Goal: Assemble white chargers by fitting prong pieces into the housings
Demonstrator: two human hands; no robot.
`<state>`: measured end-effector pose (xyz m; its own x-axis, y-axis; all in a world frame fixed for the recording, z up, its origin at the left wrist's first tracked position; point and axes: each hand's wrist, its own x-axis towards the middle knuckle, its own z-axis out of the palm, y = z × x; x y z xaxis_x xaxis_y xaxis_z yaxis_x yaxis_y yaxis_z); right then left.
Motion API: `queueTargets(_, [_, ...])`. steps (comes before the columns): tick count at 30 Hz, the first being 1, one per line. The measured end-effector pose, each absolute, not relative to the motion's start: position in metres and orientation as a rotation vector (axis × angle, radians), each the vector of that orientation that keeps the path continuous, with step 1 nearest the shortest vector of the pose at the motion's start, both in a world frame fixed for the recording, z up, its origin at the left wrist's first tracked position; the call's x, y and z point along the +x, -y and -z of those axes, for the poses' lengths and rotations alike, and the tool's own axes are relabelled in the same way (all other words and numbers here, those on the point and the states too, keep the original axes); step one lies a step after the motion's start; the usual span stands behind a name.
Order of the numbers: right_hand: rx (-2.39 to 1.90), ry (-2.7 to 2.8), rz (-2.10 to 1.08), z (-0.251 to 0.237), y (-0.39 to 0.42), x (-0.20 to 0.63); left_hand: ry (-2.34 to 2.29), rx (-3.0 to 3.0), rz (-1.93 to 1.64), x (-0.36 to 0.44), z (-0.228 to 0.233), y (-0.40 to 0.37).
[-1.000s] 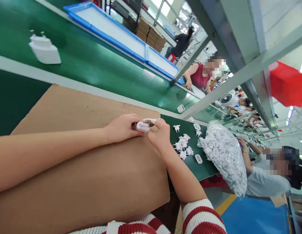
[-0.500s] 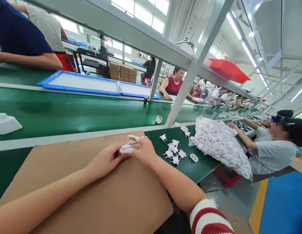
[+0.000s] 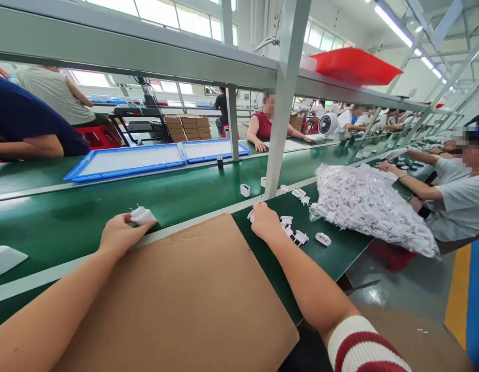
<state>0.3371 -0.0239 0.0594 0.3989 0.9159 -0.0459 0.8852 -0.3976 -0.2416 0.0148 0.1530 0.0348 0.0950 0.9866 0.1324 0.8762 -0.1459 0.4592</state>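
Note:
Over the green belt, my left hand (image 3: 117,235) grips a white plug charger (image 3: 143,216) between thumb and fingers, its pins pointing up and away to the left. My right hand (image 3: 266,223) is closed at the far right corner of the cardboard sheet. A white plug cover (image 3: 251,215) shows at its fingertips, partly hidden by them. Close to that hand, several loose white plug covers with two pins (image 3: 300,237) lie on the green table, and one oval cover (image 3: 323,239) sits to their right.
A brown cardboard sheet (image 3: 185,299) lies before me. A clear bag of white plug parts (image 3: 363,206) rests at right, near a co-worker (image 3: 464,201). White housings (image 3: 244,190) stand on the belt (image 3: 196,191) beside a metal post (image 3: 280,129). Blue-rimmed trays (image 3: 127,164) lie beyond.
My hands were together at the white charger over the cardboard. My left hand has carried it left to the belt; my right has moved right to the loose plug covers. The view has shifted.

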Motion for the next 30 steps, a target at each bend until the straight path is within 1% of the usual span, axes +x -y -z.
queueTargets(2, [-2.306, 1.704, -0.264, -0.056, 0.025, 0.323, -2.049, 1.956, -0.831, 0.023, -0.04, -0.143])
queueTargets(3, [-2.206, 1.746, -0.263, -0.055, 0.027, 0.315, -2.069, 1.954, -0.959, 0.031, -0.044, -0.138])
queueTargets(4, [-2.108, 1.78, -0.264, -0.055, 0.029, 0.307, -2.014, 2.029, -1.058, 0.04, -0.048, -0.134])
queueTargets(6, [-1.961, 1.831, -0.281, -0.056, 0.036, 0.291, -1.806, 2.241, -1.137, 0.063, -0.054, -0.131])
queueTargets(9, [-1.88, 1.928, -0.31, -0.064, 0.049, 0.273, -1.503, 2.468, -1.067, 0.104, -0.055, -0.143])
queueTargets(14, [-1.853, 2.222, -0.285, -0.071, 0.068, 0.262, -1.188, 2.58, -0.755, 0.179, -0.046, -0.174])
queueTargets(19, [-1.922, 2.483, -0.476, -0.063, 0.065, 0.259, -1.111, 2.549, -0.439, 0.234, -0.031, -0.188])
queueTargets(22, [-1.884, 2.504, -0.515, -0.061, 0.06, 0.262, -1.092, 2.523, -0.398, 0.247, -0.021, -0.186])
queueTargets(24, [-1.846, 2.474, -0.563, -0.059, 0.056, 0.269, -1.125, 2.502, -0.433, 0.247, -0.018, -0.183])
queueTargets(26, [-1.796, 2.315, -0.652, -0.056, 0.049, 0.28, -1.171, 2.481, -0.489, 0.238, -0.019, -0.178])
queueTargets(30, [-1.632, 1.609, -0.871, -0.048, 0.031, 0.309, -1.174, 2.461, -0.595, 0.201, -0.03, -0.159])
